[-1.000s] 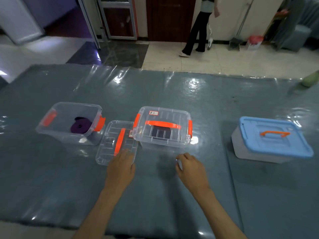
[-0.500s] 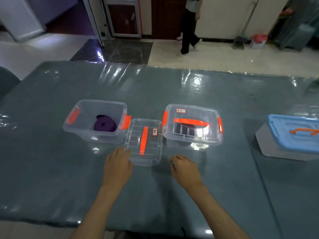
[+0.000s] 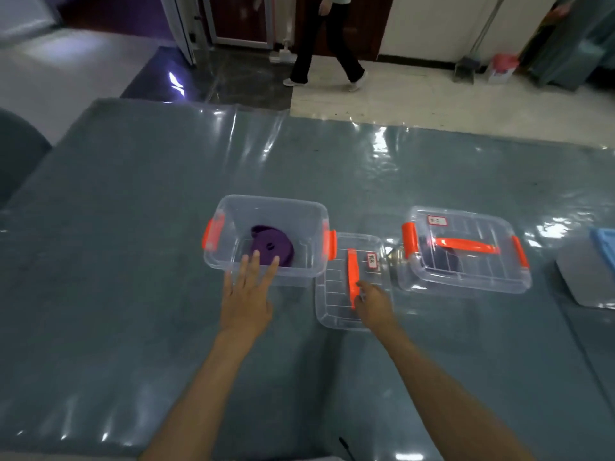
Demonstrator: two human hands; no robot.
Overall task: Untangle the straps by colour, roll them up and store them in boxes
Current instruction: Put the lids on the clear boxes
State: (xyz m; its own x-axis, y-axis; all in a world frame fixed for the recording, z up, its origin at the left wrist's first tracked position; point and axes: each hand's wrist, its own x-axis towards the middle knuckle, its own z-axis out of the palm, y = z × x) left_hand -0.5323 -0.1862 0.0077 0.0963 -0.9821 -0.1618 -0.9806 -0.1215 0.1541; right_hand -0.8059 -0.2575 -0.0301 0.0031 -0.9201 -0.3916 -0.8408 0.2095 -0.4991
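The left hand (image 3: 247, 302) is held flat, fingers straight, at the near wall of the open box (image 3: 266, 241). The right hand (image 3: 374, 302) is closed around the orange handle (image 3: 352, 271) of the loose lid (image 3: 346, 284) on the table (image 3: 133, 294). 1 rolled purple strap (image 3: 271, 249) lies inside the open box. Farther right, 1 lidded box (image 3: 466, 251) holds a dark strap.

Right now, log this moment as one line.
left hand open at open box | right hand gripping loose lid handle | purple strap roll boxed
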